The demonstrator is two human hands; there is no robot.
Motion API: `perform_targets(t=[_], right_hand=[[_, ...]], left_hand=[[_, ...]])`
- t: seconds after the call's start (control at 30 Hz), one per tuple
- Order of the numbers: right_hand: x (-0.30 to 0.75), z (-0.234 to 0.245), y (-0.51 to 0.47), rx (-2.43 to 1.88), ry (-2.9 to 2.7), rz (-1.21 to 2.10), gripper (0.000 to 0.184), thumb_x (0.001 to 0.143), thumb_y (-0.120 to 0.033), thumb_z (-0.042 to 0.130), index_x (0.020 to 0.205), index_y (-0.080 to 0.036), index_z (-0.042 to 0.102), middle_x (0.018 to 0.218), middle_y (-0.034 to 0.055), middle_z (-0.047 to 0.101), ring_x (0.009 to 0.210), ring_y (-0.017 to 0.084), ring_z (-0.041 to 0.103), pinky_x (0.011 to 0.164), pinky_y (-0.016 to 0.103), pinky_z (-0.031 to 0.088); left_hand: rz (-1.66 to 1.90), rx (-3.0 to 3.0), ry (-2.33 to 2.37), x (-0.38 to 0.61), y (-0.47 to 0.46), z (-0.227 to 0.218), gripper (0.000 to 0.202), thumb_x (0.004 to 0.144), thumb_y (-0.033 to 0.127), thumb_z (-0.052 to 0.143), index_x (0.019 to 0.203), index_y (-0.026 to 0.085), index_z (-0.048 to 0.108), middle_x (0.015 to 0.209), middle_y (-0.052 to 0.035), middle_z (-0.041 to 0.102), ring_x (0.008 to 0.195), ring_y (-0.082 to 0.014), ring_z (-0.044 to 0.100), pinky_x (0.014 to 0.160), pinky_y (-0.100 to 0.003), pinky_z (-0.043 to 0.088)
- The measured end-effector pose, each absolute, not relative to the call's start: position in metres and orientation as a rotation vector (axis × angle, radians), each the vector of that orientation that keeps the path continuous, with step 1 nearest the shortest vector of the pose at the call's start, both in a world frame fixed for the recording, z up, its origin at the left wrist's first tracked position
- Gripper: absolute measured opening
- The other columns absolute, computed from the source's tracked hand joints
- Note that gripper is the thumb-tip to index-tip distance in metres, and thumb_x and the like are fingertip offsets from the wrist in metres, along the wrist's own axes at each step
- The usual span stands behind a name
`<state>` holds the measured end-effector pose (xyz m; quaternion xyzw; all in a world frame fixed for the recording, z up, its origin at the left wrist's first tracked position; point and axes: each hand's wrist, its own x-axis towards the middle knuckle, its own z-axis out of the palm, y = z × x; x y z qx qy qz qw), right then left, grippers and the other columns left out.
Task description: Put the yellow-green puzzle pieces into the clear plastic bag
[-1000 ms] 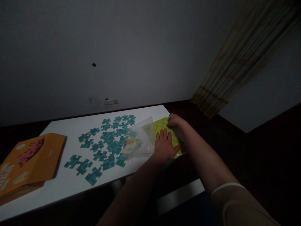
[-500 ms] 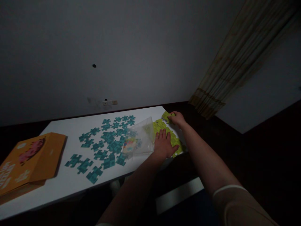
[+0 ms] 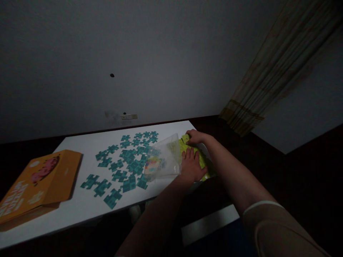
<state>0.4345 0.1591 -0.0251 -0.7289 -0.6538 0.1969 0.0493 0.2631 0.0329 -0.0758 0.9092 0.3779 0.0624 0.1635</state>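
My left hand point(image 3: 191, 167) lies flat with fingers spread on a patch of joined lime-green puzzle pieces point(image 3: 202, 159) at the right end of the table. At that patch's far edge, my right hand point(image 3: 197, 137) has its fingers closed on a green puzzle piece point(image 3: 185, 138). The hand partly covers this piece, so I cannot tell whether it is locked into the others. Just left of my left hand, a clear plastic bag point(image 3: 171, 157) with printing overlaps some green and teal pieces. Loose teal puzzle pieces point(image 3: 135, 166) are scattered across the middle of the table.
An orange puzzle box point(image 3: 50, 178) lies on the left end of the white table point(image 3: 77, 210). Behind the table stands a grey wall with a socket strip point(image 3: 129, 116). A curtain point(image 3: 249, 103) hangs at the right. Below the table's near edge is a pale flat bar point(image 3: 210, 222).
My right hand has brought the green piece from beyond the patch's far right corner leftward and down against its far edge. My left hand stays pressed on the patch. The view has shifted slightly.
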Motion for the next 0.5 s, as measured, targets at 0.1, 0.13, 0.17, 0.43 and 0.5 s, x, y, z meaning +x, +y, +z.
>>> perform_targets(t=[0.1,0.13,0.17,0.43,0.5], right_hand=[[0.429,-0.026,0.173,-2.253,-2.136,0.605,0.064,0.073,-0.021,0.095,0.134,-0.017,0.074,0.136,0.0174,0.077,0.120,0.032,0.075,0.099,0.034,0.059],[0.428,-0.027,0.176,-2.256,-2.174,0.610,0.067,0.073,-0.020,0.094,0.137,-0.017,0.072,0.135,0.0169,0.078,0.119,0.032,0.076,0.098,0.034,0.059],[0.428,-0.029,0.178,-2.259,-2.205,0.617,0.070,0.073,-0.018,0.092,0.140,-0.018,0.071,0.134,0.0160,0.078,0.118,0.031,0.076,0.096,0.034,0.059],[0.430,-0.027,0.179,-2.273,-2.309,0.613,0.074,0.072,-0.018,0.092,0.143,-0.020,0.071,0.139,0.0149,0.077,0.120,0.031,0.076,0.095,0.033,0.060],[0.430,-0.023,0.176,-2.267,-2.323,0.611,0.072,0.070,-0.014,0.092,0.139,-0.019,0.074,0.135,0.0148,0.079,0.119,0.032,0.077,0.096,0.033,0.059]], left_hand=[[0.157,2.596,1.088,0.262,0.032,-0.072,0.097,0.105,0.075,0.045,0.179,0.012,0.039,0.190,-0.0165,0.024,0.179,-0.0387,0.014,0.147,-0.058,0.014],[0.154,2.594,1.090,0.261,0.032,-0.070,0.096,0.105,0.075,0.047,0.179,0.013,0.039,0.190,-0.0158,0.024,0.179,-0.0384,0.015,0.147,-0.057,0.014],[0.149,2.592,1.088,0.261,0.032,-0.069,0.097,0.105,0.074,0.048,0.178,0.012,0.039,0.190,-0.0167,0.024,0.179,-0.0388,0.014,0.147,-0.058,0.014],[0.116,2.587,1.073,0.261,0.031,-0.064,0.099,0.107,0.073,0.047,0.179,0.006,0.036,0.191,-0.0231,0.019,0.179,-0.0408,0.010,0.147,-0.059,0.011],[0.127,2.591,1.065,0.261,0.032,-0.065,0.099,0.108,0.074,0.045,0.178,0.005,0.037,0.190,-0.0237,0.020,0.179,-0.0412,0.011,0.147,-0.060,0.011]])
